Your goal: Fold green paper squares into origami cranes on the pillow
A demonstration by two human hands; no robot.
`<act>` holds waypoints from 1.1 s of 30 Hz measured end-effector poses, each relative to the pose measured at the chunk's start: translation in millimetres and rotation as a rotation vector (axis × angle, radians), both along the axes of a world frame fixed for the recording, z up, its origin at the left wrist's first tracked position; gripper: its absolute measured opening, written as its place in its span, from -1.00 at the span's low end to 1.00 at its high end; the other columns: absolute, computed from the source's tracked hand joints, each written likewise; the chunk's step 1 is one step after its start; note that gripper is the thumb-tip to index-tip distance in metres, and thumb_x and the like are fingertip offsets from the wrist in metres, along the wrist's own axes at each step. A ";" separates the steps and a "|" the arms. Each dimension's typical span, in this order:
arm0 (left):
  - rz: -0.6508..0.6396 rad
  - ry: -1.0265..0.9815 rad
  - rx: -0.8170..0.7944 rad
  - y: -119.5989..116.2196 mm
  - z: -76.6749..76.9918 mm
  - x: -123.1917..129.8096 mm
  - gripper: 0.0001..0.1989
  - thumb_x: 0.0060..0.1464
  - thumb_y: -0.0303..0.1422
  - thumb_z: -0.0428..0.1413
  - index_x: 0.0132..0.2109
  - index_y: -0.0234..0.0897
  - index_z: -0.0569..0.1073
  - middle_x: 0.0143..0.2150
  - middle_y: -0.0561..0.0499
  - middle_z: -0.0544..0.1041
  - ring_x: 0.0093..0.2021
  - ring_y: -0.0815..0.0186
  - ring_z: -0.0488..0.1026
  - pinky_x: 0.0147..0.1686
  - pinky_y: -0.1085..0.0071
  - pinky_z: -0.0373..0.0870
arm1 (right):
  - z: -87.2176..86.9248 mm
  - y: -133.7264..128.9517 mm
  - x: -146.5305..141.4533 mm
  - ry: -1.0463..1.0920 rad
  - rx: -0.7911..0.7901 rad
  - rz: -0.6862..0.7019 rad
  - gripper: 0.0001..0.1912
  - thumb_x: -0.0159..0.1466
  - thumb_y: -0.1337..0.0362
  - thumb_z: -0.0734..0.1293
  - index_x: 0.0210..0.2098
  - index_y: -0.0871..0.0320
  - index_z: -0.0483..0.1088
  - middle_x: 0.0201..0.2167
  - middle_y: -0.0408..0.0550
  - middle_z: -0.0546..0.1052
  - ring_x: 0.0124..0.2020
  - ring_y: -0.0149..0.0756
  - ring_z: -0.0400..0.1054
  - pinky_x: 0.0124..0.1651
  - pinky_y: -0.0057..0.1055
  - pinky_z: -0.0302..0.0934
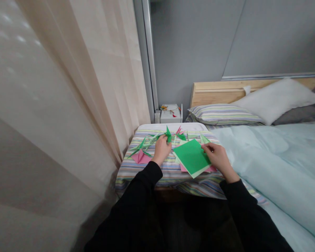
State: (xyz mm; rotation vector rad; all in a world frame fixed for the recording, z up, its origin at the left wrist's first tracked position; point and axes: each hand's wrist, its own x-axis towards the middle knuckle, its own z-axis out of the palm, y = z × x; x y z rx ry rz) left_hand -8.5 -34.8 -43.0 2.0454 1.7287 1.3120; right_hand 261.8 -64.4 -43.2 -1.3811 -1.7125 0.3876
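Note:
My left hand (162, 149) is closed on a dark green folded paper crane (168, 134), whose pointed tip rises above the fingers. With thumb and fingertips, my right hand (217, 156) pinches the right side of a green paper square (192, 155). A paler green sheet (196, 173) shows beneath that square, and pink paper (211, 169) peeks out lower still. Left of my left hand lie a pink folded paper piece (141, 157) and several green folded pieces (139, 147). Behind the hands sits a pink folded crane (179, 131).
A striped cloth (136, 176) covers the surface under the papers, with a white board edge (173, 126) at its back. A beige curtain (94, 70) hangs on the left. The bed with a pale blue quilt (273, 157) adjoins the right side. A small white cabinet (170, 117) stands behind.

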 end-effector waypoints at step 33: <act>-0.448 -0.575 -0.242 -54.2 5.9 60.3 -0.81 0.16 -0.31 0.21 -0.12 -0.28 0.64 -0.10 -0.17 0.68 -0.09 0.10 0.62 0.01 0.13 0.54 | 26.6 -5.2 13.0 -0.002 0.724 -0.385 -0.85 0.37 0.29 0.30 -0.27 0.15 0.50 -0.22 0.14 0.63 -0.12 -0.06 0.52 0.00 -0.10 0.41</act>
